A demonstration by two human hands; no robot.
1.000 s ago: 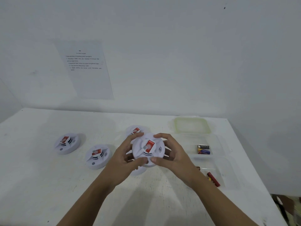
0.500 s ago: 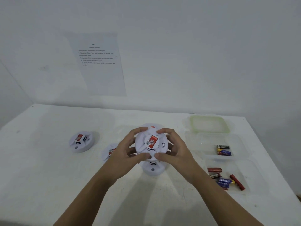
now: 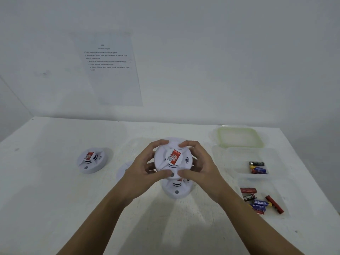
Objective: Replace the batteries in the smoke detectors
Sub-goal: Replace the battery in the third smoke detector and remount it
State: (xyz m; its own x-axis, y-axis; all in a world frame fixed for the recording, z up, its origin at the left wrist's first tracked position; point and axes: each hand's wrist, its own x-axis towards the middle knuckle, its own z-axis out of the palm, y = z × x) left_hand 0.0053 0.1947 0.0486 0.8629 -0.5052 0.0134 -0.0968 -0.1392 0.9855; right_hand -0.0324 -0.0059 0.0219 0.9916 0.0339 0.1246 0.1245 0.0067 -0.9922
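I hold a round white smoke detector (image 3: 172, 159) with a red label above the table, its face toward me. My left hand (image 3: 142, 173) grips its left rim and my right hand (image 3: 199, 171) grips its right rim, thumbs on the lower edge. Directly below it a second detector (image 3: 176, 190) sits on the table. A third detector (image 3: 91, 160) lies to the left. Another detector (image 3: 123, 172) is mostly hidden behind my left hand.
At the right stand two clear plastic tubs: the far tub (image 3: 237, 157) holds a few batteries (image 3: 257, 167), the near tub (image 3: 287, 197) holds several batteries (image 3: 259, 201). A green-rimmed lid (image 3: 239, 138) lies behind them. An instruction sheet (image 3: 108, 70) hangs on the wall.
The view has shifted, so everything sits further right and more batteries show. Both hands still grip the raised detector, which has turned slightly between them.
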